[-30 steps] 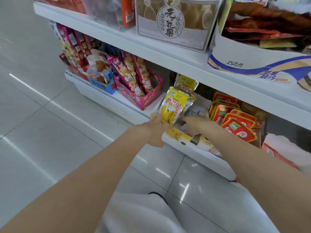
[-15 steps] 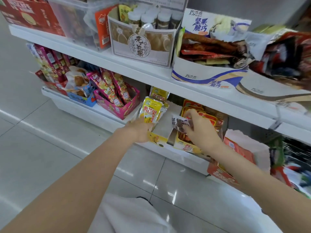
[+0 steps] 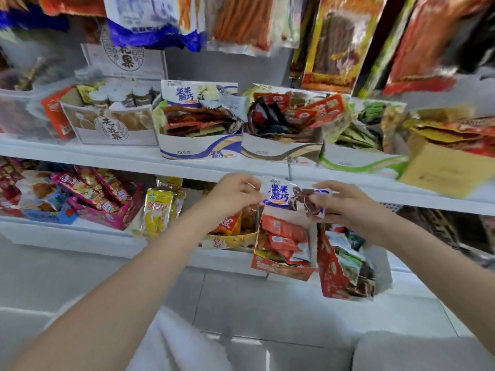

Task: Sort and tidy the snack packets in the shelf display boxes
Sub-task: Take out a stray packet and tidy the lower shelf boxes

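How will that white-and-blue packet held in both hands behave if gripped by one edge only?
Probably floppy: the white-and-blue packet is thin film, already creased where the left hand and right hand pinch its ends. Likely light, since fingertip pinches alone carry it. Its glossy surface may be slippery, so a one-edge grip could sag or slide.

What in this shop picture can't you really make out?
- Head view: right part of the white-and-blue snack packet, covered by the right hand.
- Hanging orange and red snack bags: cut off by the top edge, blurred.
- Yellow cardboard box at right: motion blur smears its print.
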Motion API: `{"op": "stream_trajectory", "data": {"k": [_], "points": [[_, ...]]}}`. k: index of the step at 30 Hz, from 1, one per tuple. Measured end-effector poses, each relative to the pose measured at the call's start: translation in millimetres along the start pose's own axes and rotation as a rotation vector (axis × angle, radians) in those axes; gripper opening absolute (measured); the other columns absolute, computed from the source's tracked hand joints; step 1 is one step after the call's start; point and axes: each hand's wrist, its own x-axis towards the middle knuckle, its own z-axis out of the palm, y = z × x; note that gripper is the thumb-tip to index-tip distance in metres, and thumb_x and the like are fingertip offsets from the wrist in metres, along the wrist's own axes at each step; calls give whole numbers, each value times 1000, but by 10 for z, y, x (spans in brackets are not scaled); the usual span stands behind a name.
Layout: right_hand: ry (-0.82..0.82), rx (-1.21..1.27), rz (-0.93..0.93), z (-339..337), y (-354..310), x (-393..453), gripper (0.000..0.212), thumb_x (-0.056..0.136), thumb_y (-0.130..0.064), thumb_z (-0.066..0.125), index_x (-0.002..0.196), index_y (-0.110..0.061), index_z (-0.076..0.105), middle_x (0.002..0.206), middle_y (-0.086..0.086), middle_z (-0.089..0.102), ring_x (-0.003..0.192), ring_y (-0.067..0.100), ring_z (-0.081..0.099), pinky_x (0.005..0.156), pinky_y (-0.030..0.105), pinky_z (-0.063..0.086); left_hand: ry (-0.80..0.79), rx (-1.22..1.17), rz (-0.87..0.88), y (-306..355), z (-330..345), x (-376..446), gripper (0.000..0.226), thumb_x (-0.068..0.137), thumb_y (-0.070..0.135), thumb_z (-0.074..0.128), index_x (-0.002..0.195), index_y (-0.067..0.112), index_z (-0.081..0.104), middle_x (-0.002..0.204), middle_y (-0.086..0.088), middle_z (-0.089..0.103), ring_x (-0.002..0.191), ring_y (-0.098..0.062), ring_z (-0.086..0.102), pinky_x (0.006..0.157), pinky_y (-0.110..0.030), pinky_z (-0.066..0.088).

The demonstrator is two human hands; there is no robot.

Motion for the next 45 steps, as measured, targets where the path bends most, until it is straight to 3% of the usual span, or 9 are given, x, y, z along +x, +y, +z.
{"op": "stream_trajectory", "data": {"k": [6, 9, 16, 24, 30, 33, 36, 41, 45], "points": [[196, -276, -139, -234, -45, 61, 12, 80, -12, 71, 86, -9, 60, 78, 1, 54, 70, 17, 52, 62, 22, 41, 147, 113, 156, 199, 293, 197, 10, 86, 13, 63, 95, 16, 59, 83, 3, 58, 77, -13, 55, 70, -25, 49], [214, -291, -175, -308, -50, 123, 17, 79, -12, 72, 79, -19, 56, 77, 5, 60, 71, 19, 53, 58, 25, 38, 159, 241, 241, 223, 296, 224, 15, 89, 12, 58, 103, 14, 62, 90, 3, 59, 81, -10, 55, 68, -12, 43], [334, -495, -574, 74, -510, 368, 17, 85, -4, 62, 93, -13, 49, 84, -9, 52, 78, 6, 47, 62, 1, 36, 325, 667, 307, -82, -331, 218, 30, 91, 10, 50, 119, 16, 56, 127, 0, 49, 121, -18, 41, 99, -29, 32], [408, -819, -938, 1093, -1300, 1221, 20, 88, -6, 54, 107, -11, 57, 106, 7, 62, 100, 27, 49, 79, 39, 42, 502, 823, 181, -351, -995, 405, 50, 90, 10, 48, 138, 14, 38, 147, -12, 28, 137, -25, 20, 110, -36, 23], [129, -1131, -734, 1423, -1253, 1821, 25, 89, -7, 47, 110, -18, 56, 119, 18, 54, 113, 35, 49, 86, 42, 46, 536, 831, 209, -378, -1057, 446, 49, 90, 12, 46, 138, 22, 39, 137, -6, 34, 130, -23, 26, 101, -36, 35], [75, -1207, -762, 1340, -1184, 1857, 30, 94, -12, 45, 118, -19, 61, 135, 8, 51, 130, 30, 30, 103, 42, 33, 506, 842, 221, -404, -1091, 435, 51, 91, 12, 46, 139, 23, 37, 139, -4, 33, 131, -21, 25, 99, -37, 39], [50, -1088, -845, 1196, -1089, 1685, 37, 95, -9, 43, 130, -12, 52, 136, 5, 49, 126, 29, 34, 106, 34, 23, 475, 829, 251, -430, -1104, 403, 51, 92, 11, 45, 141, 22, 35, 144, -4, 29, 135, -19, 21, 102, -34, 35], [116, -904, -875, 760, -583, 1044, 30, 89, 1, 48, 115, -7, 61, 113, 8, 63, 100, 22, 51, 83, 21, 33, 482, 872, 320, -565, -943, 255, 42, 89, 7, 48, 130, 11, 49, 145, -9, 31, 133, -27, 26, 107, -36, 27], [42, -918, -688, 382, 42, 707, 23, 89, 1, 50, 106, -6, 65, 100, 5, 67, 80, 9, 51, 73, 17, 37, 260, 986, 321, -740, -584, 210, 41, 89, 15, 49, 130, 14, 49, 142, -6, 36, 128, -25, 33, 104, -39, 29]]}}
